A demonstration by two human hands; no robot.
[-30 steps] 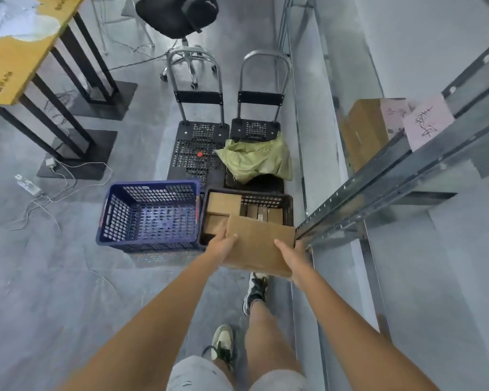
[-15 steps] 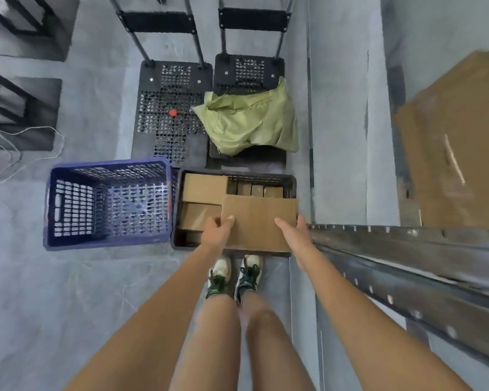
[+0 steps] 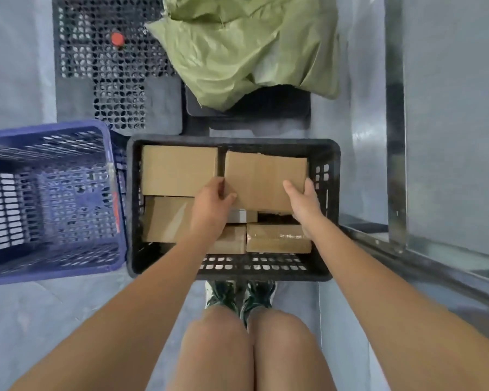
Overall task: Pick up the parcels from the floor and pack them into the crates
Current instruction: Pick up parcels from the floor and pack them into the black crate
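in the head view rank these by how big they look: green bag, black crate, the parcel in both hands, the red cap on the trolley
1. black crate
2. green bag, cut off by the frame's top edge, so its full size is unsure
3. parcel held by the left hand and right hand
4. red cap

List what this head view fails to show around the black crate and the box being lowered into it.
- Black crate floor: head view, hidden under the parcels.
- Held box near edge: covered by left hand and right hand.
- Grey item under that box: mostly hidden, unidentifiable.
- Blue crate: left part cut off by the picture edge.
- Green bag: top cut off; contents unseen.
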